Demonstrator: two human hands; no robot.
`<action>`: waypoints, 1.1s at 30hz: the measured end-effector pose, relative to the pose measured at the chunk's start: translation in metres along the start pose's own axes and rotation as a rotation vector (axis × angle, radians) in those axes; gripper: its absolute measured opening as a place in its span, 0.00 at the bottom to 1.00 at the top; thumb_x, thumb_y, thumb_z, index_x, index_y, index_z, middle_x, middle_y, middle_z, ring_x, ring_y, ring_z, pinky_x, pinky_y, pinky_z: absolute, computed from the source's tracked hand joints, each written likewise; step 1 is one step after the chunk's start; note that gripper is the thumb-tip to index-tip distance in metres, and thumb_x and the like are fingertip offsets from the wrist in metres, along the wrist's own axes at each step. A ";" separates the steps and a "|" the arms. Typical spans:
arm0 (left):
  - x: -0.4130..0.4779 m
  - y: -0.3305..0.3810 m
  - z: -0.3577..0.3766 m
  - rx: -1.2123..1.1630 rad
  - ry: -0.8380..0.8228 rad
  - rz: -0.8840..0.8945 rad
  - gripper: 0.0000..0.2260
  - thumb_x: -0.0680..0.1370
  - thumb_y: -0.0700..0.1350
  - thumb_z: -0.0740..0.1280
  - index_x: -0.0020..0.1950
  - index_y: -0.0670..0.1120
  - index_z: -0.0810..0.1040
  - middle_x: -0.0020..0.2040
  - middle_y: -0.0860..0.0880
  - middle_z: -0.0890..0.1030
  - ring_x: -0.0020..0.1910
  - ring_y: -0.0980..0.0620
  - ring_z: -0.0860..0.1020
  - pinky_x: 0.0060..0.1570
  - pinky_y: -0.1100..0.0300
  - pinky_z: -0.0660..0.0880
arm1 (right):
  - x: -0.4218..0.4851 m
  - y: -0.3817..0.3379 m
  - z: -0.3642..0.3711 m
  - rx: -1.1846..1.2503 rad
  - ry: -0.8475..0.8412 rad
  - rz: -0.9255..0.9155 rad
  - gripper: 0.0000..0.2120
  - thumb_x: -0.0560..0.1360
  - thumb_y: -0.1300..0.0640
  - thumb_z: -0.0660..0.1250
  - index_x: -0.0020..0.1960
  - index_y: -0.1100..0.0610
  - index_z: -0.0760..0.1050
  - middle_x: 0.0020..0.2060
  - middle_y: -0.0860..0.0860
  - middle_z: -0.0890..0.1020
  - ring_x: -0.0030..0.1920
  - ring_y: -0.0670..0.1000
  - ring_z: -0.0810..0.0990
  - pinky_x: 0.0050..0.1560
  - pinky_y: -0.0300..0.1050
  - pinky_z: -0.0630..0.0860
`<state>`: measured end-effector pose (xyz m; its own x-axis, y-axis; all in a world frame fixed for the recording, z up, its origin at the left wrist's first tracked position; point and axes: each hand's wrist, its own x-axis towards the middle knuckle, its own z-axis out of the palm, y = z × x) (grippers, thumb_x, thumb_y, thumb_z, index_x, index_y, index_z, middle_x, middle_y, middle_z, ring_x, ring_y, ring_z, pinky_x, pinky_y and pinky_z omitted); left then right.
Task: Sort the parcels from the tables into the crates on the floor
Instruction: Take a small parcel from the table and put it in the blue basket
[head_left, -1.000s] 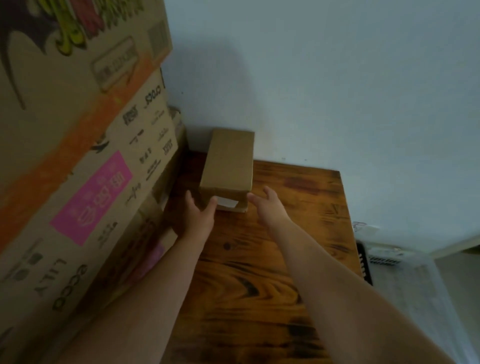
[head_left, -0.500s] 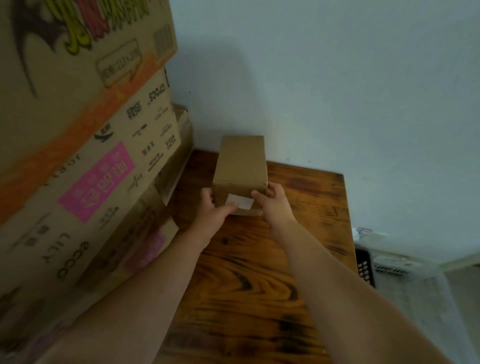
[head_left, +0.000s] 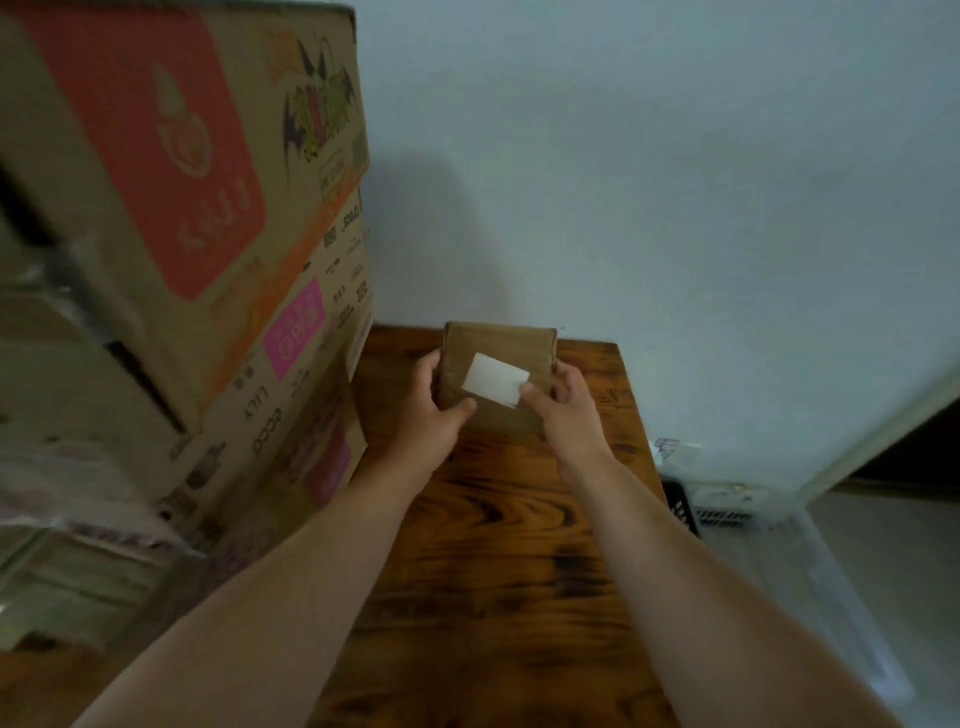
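Head view, single frame.

Parcel (head_left: 498, 382): small brown carton, white label (head_left: 488, 379) on the face turned toward the camera. It sits between the two hands, over the far end of the tabletop (head_left: 498, 545). Whether its lower edge rests on the wood or hangs just clear: cannot tell.

Left hand (head_left: 434, 415): grips the parcel's left side, thumb across the front lower corner, fingers curled round the edge.
Right hand (head_left: 566, 410): grips the right side, thumb pressing the front face at the label's corner, fingers wrapped behind.
Both hands are equally near, so the hold is symmetric.

Long axis: only the labelled face shows, roughly square. The depth runs away behind the hands and is hidden, so length is unknown.

Key relation: the clear crate (head_left: 779, 545) stands on the floor to the right of and below the right hand, beyond the tabletop's right edge. A black crate (head_left: 683, 501) shows just beside it, against the table. Judgement: the carry goes right and down.

Room: stacked cartons (head_left: 208, 234) stand close to the left of the left hand, so there is no swing space there. The wall (head_left: 675, 208) is close beyond the parcel. The right of the right hand is open. Judgement: the parcel must clear the tabletop's right edge before it goes down.
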<state>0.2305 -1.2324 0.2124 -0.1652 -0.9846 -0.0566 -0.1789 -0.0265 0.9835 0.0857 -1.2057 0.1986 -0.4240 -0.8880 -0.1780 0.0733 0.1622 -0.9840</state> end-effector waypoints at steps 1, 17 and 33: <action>-0.010 0.002 -0.003 0.013 -0.010 0.016 0.30 0.77 0.36 0.66 0.75 0.50 0.59 0.68 0.50 0.69 0.63 0.56 0.67 0.57 0.61 0.66 | -0.014 -0.002 -0.002 0.002 0.011 -0.015 0.22 0.76 0.57 0.68 0.67 0.48 0.67 0.58 0.50 0.80 0.59 0.52 0.78 0.60 0.55 0.76; -0.097 0.031 -0.005 -0.059 -0.106 -0.066 0.25 0.72 0.45 0.73 0.66 0.47 0.68 0.62 0.49 0.73 0.60 0.49 0.73 0.56 0.55 0.71 | -0.132 -0.015 -0.053 -0.281 -0.115 -0.271 0.42 0.62 0.58 0.80 0.67 0.37 0.62 0.60 0.38 0.74 0.65 0.47 0.71 0.67 0.53 0.69; -0.119 0.036 0.003 -0.166 -0.309 -0.058 0.25 0.70 0.39 0.73 0.62 0.48 0.66 0.53 0.49 0.78 0.45 0.56 0.80 0.36 0.67 0.75 | -0.130 -0.036 -0.088 -0.140 0.008 -0.061 0.16 0.72 0.40 0.67 0.49 0.52 0.78 0.43 0.47 0.84 0.45 0.48 0.83 0.41 0.40 0.77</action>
<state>0.2413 -1.1156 0.2540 -0.4491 -0.8828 -0.1377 -0.0404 -0.1338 0.9902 0.0588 -1.0583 0.2575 -0.4311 -0.8947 -0.1172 -0.0790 0.1667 -0.9828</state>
